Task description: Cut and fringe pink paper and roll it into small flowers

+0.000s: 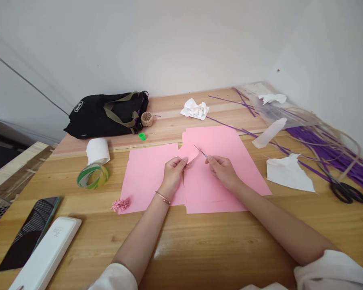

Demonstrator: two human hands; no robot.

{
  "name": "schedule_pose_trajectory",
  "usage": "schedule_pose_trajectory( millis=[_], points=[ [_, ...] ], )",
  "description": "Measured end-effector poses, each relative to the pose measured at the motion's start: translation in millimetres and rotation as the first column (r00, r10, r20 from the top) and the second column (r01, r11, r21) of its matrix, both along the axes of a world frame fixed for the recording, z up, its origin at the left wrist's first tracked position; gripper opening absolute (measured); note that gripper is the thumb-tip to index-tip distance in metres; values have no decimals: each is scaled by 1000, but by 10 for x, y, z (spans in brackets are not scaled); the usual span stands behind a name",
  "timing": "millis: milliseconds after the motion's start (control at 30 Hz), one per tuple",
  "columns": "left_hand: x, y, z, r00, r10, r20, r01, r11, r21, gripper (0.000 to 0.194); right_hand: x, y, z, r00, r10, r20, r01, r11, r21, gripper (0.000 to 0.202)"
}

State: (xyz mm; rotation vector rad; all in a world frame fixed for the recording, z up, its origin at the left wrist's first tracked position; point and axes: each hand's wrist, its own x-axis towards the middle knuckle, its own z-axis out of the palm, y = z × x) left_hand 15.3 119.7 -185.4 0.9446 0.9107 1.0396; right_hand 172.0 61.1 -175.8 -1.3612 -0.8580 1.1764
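Observation:
My left hand (174, 173) is closed, pinching a small piece of pink paper (188, 151) between thumb and fingers. In my right hand (222, 171), also closed, is a slim pointed metal tool (201, 151); my fingers cover its handle, so its exact kind cannot be made out. Its tip points up and left, close to the paper piece. Beneath both hands lie pink sheets, a stack (230, 189) on the right and another sheet (148, 173) on the left. A curly pink paper bundle (120, 205) rests at the left sheet's lower corner.
Left of the sheets are a tape roll (93, 176), a white paper roll (98, 151), a phone (30, 231) and a white power bank (48, 253). A black bag (105, 114) lies behind. Black-handled scissors (346, 192), a bottle (269, 133) and purple strips (326, 153) are on the right.

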Motion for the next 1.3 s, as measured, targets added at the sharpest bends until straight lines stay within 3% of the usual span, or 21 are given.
schedule_pose_trajectory(
  millis=[1300],
  points=[
    [0,4,-6,1000,5,9,-5,1000,-13,28,8,-4,1,1000,16,19,-17,1000,6,51]
  ],
)
